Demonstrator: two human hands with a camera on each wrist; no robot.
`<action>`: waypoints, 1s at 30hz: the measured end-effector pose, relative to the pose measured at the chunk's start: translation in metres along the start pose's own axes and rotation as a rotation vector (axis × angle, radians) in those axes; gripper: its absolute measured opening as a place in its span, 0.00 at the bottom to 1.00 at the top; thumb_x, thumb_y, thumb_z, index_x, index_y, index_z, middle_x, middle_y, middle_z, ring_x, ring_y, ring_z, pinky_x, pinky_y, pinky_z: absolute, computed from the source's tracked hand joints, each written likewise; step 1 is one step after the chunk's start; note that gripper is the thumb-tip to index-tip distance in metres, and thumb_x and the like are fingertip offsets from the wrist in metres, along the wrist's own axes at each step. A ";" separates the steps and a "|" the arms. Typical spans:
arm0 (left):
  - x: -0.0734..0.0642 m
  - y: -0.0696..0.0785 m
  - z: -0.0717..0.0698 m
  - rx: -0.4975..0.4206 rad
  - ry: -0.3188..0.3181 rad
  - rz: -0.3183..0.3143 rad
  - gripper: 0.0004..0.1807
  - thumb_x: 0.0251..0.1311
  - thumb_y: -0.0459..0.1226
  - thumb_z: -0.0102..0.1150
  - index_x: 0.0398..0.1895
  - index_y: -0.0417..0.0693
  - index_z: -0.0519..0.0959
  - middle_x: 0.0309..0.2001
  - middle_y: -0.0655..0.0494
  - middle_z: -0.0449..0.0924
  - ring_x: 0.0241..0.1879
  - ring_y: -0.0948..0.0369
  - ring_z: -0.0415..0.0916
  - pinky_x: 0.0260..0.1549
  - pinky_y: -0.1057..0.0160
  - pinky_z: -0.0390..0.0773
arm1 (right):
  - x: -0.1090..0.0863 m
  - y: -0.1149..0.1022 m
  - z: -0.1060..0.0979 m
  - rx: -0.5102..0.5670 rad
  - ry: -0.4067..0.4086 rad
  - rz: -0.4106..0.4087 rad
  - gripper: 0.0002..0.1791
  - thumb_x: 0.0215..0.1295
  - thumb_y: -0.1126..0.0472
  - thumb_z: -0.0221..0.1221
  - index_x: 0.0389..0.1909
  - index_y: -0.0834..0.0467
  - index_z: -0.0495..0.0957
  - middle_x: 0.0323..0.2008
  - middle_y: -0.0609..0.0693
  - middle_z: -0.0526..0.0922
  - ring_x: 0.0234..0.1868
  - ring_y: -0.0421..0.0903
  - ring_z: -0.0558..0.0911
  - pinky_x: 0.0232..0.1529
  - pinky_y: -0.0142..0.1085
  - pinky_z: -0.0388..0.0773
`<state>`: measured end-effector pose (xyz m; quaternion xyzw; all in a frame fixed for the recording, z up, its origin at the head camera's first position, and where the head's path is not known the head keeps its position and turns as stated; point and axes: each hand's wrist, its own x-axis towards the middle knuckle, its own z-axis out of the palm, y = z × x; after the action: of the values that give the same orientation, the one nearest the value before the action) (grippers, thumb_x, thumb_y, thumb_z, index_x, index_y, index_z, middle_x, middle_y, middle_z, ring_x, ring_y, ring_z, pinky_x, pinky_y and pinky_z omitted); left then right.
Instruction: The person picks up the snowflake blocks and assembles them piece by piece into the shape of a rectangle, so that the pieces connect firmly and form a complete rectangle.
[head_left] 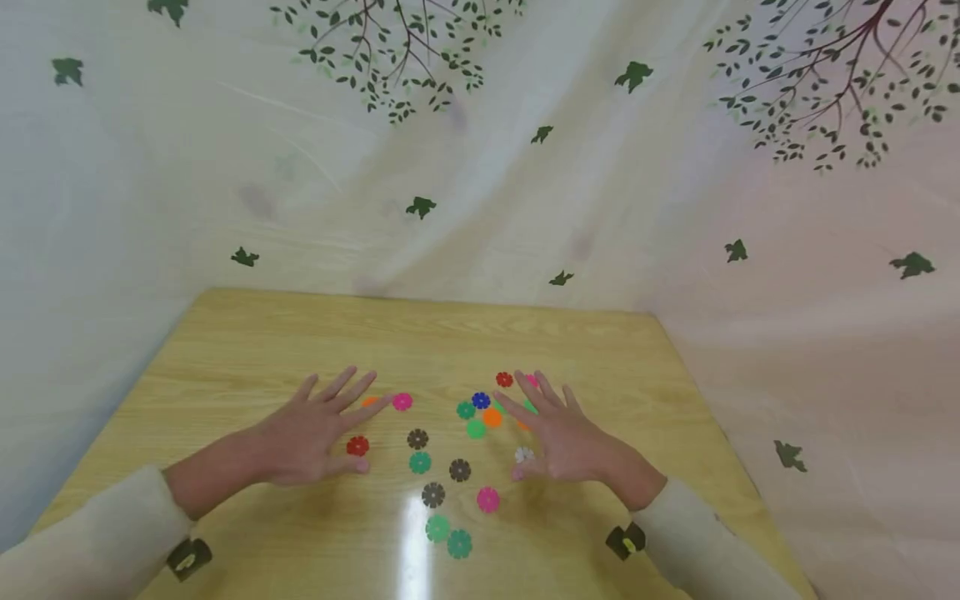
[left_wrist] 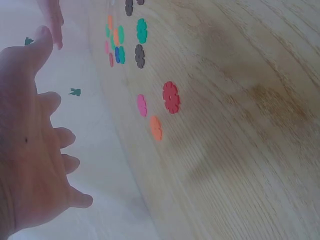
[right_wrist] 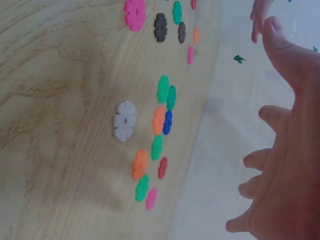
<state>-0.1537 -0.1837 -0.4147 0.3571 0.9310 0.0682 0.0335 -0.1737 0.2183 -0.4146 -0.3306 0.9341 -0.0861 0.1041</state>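
Both hands hover over the table with fingers spread and nothing held. In the head view my left hand (head_left: 303,437) is at the left, near a red flower-shaped disc (head_left: 357,446), a pink disc (head_left: 402,402) and an orange disc (left_wrist: 156,128) that its fingers partly cover. My right hand (head_left: 562,437) is over the right side, partly hiding a white disc (right_wrist: 124,121) and some of a cluster around a blue disc (head_left: 481,401). Between the hands lie brown discs (head_left: 460,470), green discs (head_left: 420,462) and another pink disc (head_left: 488,499). The wrist views show each palm raised above the wood.
The discs lie flat on a light wooden table (head_left: 300,333). A pale curtain (head_left: 480,167) printed with leaves and branches hangs behind it and along the sides. Glare (head_left: 415,542) streaks the table's front. Dark tags (head_left: 189,558) hang at the sleeve cuffs.
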 end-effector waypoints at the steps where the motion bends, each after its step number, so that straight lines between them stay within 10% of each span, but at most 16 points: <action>1: -0.001 0.000 0.001 0.003 -0.006 0.003 0.48 0.66 0.72 0.38 0.81 0.58 0.51 0.80 0.43 0.39 0.78 0.39 0.35 0.66 0.22 0.44 | 0.000 0.000 0.001 0.000 0.002 0.001 0.60 0.56 0.23 0.58 0.82 0.42 0.42 0.80 0.56 0.31 0.78 0.62 0.29 0.69 0.74 0.34; 12: 0.004 -0.013 0.016 -0.035 -0.082 -0.067 0.47 0.66 0.64 0.54 0.80 0.50 0.56 0.78 0.35 0.47 0.75 0.34 0.46 0.63 0.24 0.56 | 0.015 0.003 0.018 0.072 0.029 0.024 0.55 0.60 0.36 0.66 0.81 0.43 0.46 0.81 0.58 0.36 0.78 0.65 0.32 0.69 0.75 0.35; 19: 0.018 -0.035 0.042 -0.273 -0.116 -0.189 0.36 0.62 0.44 0.69 0.70 0.38 0.71 0.58 0.35 0.73 0.51 0.44 0.76 0.52 0.43 0.80 | 0.055 -0.007 0.035 0.371 0.223 -0.005 0.31 0.68 0.57 0.65 0.71 0.55 0.71 0.65 0.54 0.76 0.68 0.54 0.71 0.68 0.58 0.67; 24: 0.026 -0.040 0.058 -0.377 -0.059 -0.152 0.23 0.59 0.39 0.73 0.56 0.39 0.82 0.40 0.53 0.75 0.36 0.61 0.72 0.37 0.60 0.79 | 0.083 -0.024 0.039 0.377 0.147 -0.040 0.19 0.72 0.65 0.61 0.61 0.59 0.79 0.40 0.46 0.85 0.42 0.41 0.81 0.45 0.36 0.82; 30: 0.026 -0.041 0.064 -0.367 -0.032 -0.165 0.16 0.55 0.37 0.75 0.47 0.44 0.86 0.36 0.59 0.74 0.35 0.63 0.72 0.36 0.62 0.78 | 0.112 -0.043 0.044 0.199 -0.003 -0.087 0.17 0.72 0.64 0.60 0.60 0.54 0.82 0.40 0.44 0.82 0.39 0.38 0.79 0.40 0.28 0.79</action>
<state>-0.1933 -0.1900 -0.4844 0.2683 0.9284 0.2282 0.1182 -0.2220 0.1098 -0.4630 -0.3591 0.9054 -0.1825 0.1341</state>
